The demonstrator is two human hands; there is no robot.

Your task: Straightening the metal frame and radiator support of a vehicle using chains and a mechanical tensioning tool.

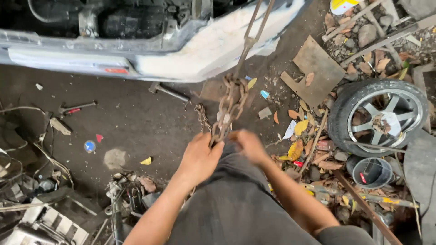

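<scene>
Dark, oily ground of an open repair yard under both hands, with scraps and dry leaves lying around. Just ahead of the hands, pale dented car body, raised a little above the ground. Rusty chain running from high up, past the edge of the car body, down in a bunched tangle straight into the hands. Left hand closed around the lower links, fingers wrapped tight. Right hand right beside it and against the same links, but blurred, so impossible to tell whether really clamped or only touching. Both hands close together, above a knee in grey trousers. Beyond the left hand, hammer on the ground near the car; farther left, small tool with red on the handle. Well to the right of the right hand, wheel with silver rim, black bucket below it, flat rusty plate beyond. Judging from the grip, step in hand: gathering and holding the chain. Next move probably calling for a firm grip with both hands and fingers kept out of the links.
</scene>
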